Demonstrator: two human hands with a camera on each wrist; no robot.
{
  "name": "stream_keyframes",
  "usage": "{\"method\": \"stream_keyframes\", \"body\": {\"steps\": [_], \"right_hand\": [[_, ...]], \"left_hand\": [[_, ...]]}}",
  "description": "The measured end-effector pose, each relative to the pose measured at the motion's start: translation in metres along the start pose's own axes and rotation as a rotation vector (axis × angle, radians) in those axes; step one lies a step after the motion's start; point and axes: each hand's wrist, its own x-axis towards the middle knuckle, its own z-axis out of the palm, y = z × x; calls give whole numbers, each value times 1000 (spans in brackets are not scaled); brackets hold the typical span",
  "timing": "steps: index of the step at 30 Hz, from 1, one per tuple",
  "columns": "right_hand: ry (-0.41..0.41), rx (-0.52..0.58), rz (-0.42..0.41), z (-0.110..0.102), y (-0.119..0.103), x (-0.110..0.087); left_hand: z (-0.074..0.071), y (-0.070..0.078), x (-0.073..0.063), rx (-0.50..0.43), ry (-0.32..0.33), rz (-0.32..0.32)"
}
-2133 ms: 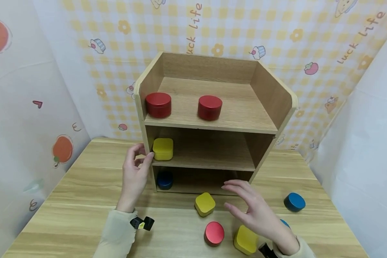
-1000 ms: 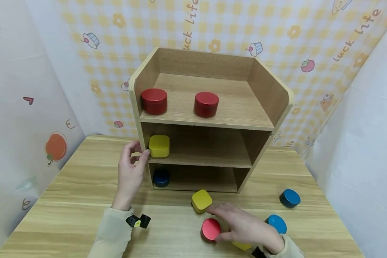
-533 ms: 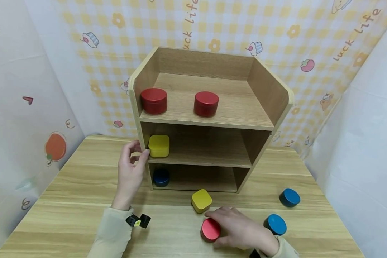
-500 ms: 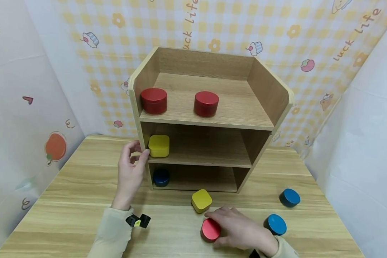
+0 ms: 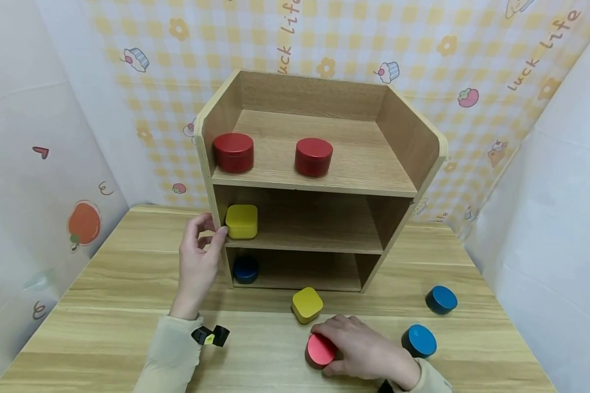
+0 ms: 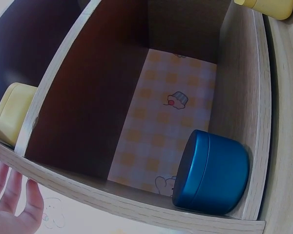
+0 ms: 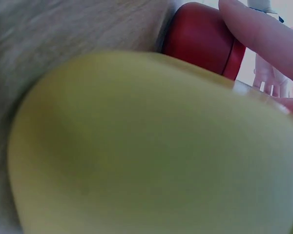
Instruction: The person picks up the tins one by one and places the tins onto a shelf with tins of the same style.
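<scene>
My left hand [image 5: 200, 266] grips the left side panel of a three-level wooden shelf [image 5: 314, 188], thumb on its front edge beside a yellow square tin [image 5: 242, 221]. In the left wrist view, the fingers [image 6: 12, 187] lie along the panel's outer side. On the table before the shelf, my right hand [image 5: 361, 349] grips a small red round tin [image 5: 320, 351] between thumb and fingers. A large yellow tin [image 7: 151, 146] fills the right wrist view, close to the red tin; in the head view the right hand hides it.
Two red round tins [image 5: 313, 157] stand on the top level, and a blue round tin [image 6: 215, 173] at the bottom left. Another yellow tin [image 5: 307, 305] lies just in front of the shelf. Two blue tins [image 5: 441, 299] sit at the right of the table. Patterned cloth walls surround it.
My right hand has come down and left from above the table, passing over the yellow tin, and taken hold of the red round tin. The left hand stays on the shelf's panel.
</scene>
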Motion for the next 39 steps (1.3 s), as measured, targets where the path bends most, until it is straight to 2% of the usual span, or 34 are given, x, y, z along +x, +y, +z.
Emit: {"method": "stream_keyframes", "body": {"steps": [12, 23, 28, 34, 39], "right_hand": [[69, -11, -35, -14, -3, -7], [207, -15, -126, -29, -4, -16], [256, -27, -154, -38, -5, -19], [368, -44, -197, -49, -3, -28], [421, -32, -204, -62, -2, -32]], "left_hand": [[1, 0, 0, 9, 9, -5], [0, 0, 0, 7, -1, -9], [-2, 1, 0, 5, 14, -1], [-1, 1, 0, -11, -7, -3], [-3, 2, 0, -6, -9, -14]]}}
